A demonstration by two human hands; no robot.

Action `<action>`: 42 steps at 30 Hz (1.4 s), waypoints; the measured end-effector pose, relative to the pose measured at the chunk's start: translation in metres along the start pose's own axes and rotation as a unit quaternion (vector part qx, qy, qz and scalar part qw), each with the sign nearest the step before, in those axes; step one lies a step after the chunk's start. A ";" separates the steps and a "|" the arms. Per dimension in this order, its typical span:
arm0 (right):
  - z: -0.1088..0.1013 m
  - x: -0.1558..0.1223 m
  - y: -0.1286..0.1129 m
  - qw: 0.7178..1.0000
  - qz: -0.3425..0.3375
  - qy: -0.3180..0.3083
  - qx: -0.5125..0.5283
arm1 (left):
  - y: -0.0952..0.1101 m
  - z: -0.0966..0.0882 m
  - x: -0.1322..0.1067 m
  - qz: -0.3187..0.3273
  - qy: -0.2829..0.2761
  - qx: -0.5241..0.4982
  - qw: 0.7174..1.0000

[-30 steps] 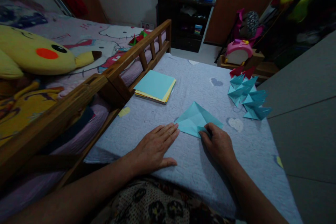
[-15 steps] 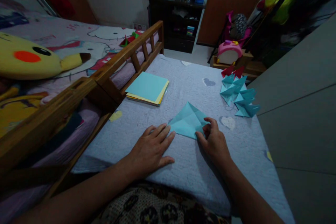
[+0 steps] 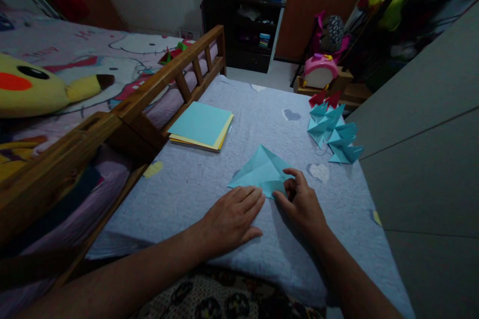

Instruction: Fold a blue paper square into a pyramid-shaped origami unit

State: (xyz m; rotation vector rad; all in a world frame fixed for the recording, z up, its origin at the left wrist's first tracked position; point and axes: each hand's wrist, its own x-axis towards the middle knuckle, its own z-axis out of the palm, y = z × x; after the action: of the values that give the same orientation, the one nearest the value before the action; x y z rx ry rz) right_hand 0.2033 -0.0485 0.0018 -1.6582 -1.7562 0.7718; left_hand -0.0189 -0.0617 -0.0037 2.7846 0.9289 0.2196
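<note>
On the cloth-covered desk [image 3: 194,189], right in front of the person, lies a sheet of blue paper [image 3: 258,172], roughly a triangle with its peak pointing away and creases crossing it. Folding is under way but, I'd judge, only partly done: the sheet lies flat, without the raised points of the blue folded pieces [image 3: 342,142] near the desk's right edge, which look finished. A red folded piece [image 3: 331,99] sits just behind those. Toward the bed rail [image 3: 179,79], a stack of paper [image 3: 202,124] lies unfolded.

The left hand [image 3: 234,217] rests palm down, fingers side by side, tips on the sheet's near edge. The right hand [image 3: 305,207] arches over its right side, thumb and forefinger apart, pinching nothing that I can see.

A second ago the left fingertips were at the sheet's left corner and the right ones pinched its near edge; since then the left hand has moved inward and the right has loosened.
</note>
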 end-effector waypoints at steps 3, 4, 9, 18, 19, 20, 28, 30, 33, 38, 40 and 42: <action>-0.006 -0.003 0.000 0.998 -0.047 -0.027 -0.007 | -0.001 -0.001 -0.001 0.004 0.004 -0.004 1.000; -0.008 -0.004 0.000 0.997 -0.071 -0.029 -0.017 | -0.001 -0.001 -0.001 0.006 0.005 -0.005 1.000; -0.010 -0.006 -0.001 0.988 -0.150 -0.020 -0.030 | -0.001 -0.002 0.000 0.008 0.008 -0.008 1.000; 0.000 -0.003 0.006 0.989 -0.055 0.065 -0.124 | -0.003 0.002 -0.005 -0.003 0.004 -0.001 1.000; 0.001 -0.002 0.006 0.988 -0.048 0.066 -0.129 | -0.002 0.001 -0.005 -0.005 0.000 0.002 1.000; 0.001 -0.002 0.005 0.988 -0.041 0.066 -0.131 | -0.002 0.001 -0.005 -0.006 -0.004 0.006 1.000; 0.000 0.000 0.001 0.990 0.001 0.049 -0.129 | -0.003 0.002 -0.005 -0.012 -0.012 0.008 1.000; 0.000 0.001 0.000 0.990 0.006 0.046 -0.130 | -0.003 0.002 -0.005 -0.013 -0.009 0.007 1.000; 0.001 0.001 0.000 0.990 0.011 0.046 -0.136 | -0.003 0.002 -0.006 -0.014 -0.006 0.008 1.000; 0.003 0.000 0.003 0.985 -0.006 0.045 -0.164 | -0.003 0.001 -0.004 -0.010 -0.003 0.003 1.000; 0.004 0.000 0.004 0.983 -0.035 0.048 -0.175 | -0.003 0.001 -0.004 -0.010 -0.005 0.002 1.000; 0.004 0.000 0.005 0.978 -0.080 0.052 -0.186 | -0.003 0.002 -0.003 -0.008 -0.006 0.004 1.000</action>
State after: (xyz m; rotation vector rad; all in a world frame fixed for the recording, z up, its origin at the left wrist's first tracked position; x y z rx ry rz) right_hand 0.2039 -0.0481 -0.0047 -1.7261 -2.0177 0.2867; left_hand -0.0230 -0.0617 -0.0062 2.7804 0.9520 0.1977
